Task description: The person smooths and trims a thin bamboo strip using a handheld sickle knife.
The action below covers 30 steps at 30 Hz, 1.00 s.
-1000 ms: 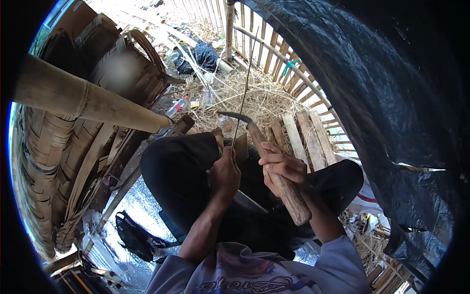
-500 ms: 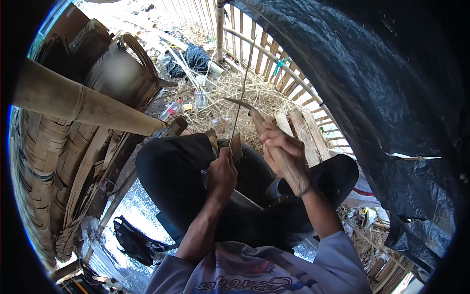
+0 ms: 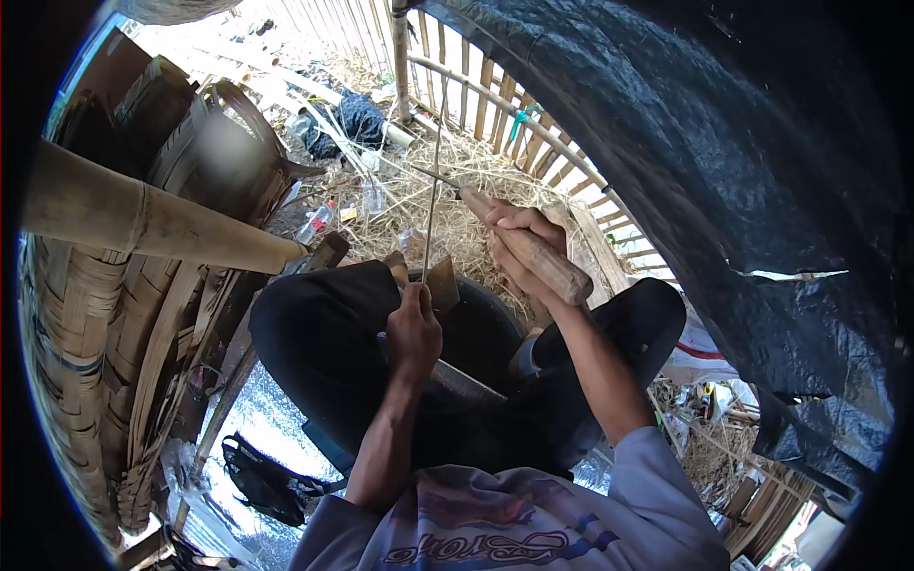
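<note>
My left hand is closed around the lower end of a long thin strip, which looks like bamboo and stands nearly upright. A flat brown piece shows just right of that hand; whether it is touched I cannot tell. My right hand grips a knife by its thick wooden handle, whose butt end points toward me. The knife's narrow dark blade points left and crosses the strip well above my left hand; whether the edge touches it is unclear. Between my bent legs is a dark round-rimmed thing.
A thick bamboo pole juts in from the left, beside stacked woven bamboo. Dry straw and a plastic bottle lie ahead. Black sheeting hangs at right, near a slatted bamboo fence.
My right wrist has turned, so the handle's butt has swung up clear of my forearm and the blade looks thinner. The view has shifted slightly. My left hand still holds the strip.
</note>
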Each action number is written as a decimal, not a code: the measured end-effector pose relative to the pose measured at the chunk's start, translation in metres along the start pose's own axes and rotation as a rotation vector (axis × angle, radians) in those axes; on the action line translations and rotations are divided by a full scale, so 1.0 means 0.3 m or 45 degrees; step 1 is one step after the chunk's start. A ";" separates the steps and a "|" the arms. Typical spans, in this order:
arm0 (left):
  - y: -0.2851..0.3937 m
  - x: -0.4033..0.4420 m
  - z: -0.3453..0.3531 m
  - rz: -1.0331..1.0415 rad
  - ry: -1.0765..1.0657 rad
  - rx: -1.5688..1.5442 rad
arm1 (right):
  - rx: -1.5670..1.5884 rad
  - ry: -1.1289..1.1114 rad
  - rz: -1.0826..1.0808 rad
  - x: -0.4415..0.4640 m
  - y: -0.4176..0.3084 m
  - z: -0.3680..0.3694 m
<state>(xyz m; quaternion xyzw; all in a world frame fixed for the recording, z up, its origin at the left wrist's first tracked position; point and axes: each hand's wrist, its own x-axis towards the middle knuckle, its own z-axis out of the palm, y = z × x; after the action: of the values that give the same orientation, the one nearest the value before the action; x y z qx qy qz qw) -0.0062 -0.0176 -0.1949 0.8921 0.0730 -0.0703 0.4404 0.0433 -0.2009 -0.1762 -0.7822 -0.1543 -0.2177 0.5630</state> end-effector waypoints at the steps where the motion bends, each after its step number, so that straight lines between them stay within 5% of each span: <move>1: 0.004 -0.003 -0.004 -0.005 0.007 0.026 | -0.031 -0.014 -0.045 0.014 -0.013 0.002; 6: -0.014 0.009 -0.031 -0.021 0.016 -0.055 | 0.088 -0.126 -0.254 -0.057 -0.085 -0.005; 10: -0.014 -0.006 -0.020 -0.044 -0.058 -0.107 | 0.064 0.042 -0.061 0.016 0.007 0.029; 30: -0.039 -0.009 -0.014 -0.138 -0.257 -0.615 | -0.075 -0.049 -0.240 -0.018 0.011 -0.015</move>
<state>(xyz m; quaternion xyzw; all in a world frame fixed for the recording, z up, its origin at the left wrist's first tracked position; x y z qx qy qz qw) -0.0108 -0.0074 -0.2011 0.7444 0.0911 -0.1629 0.6412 0.0394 -0.2060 -0.1805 -0.7844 -0.2316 -0.2592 0.5137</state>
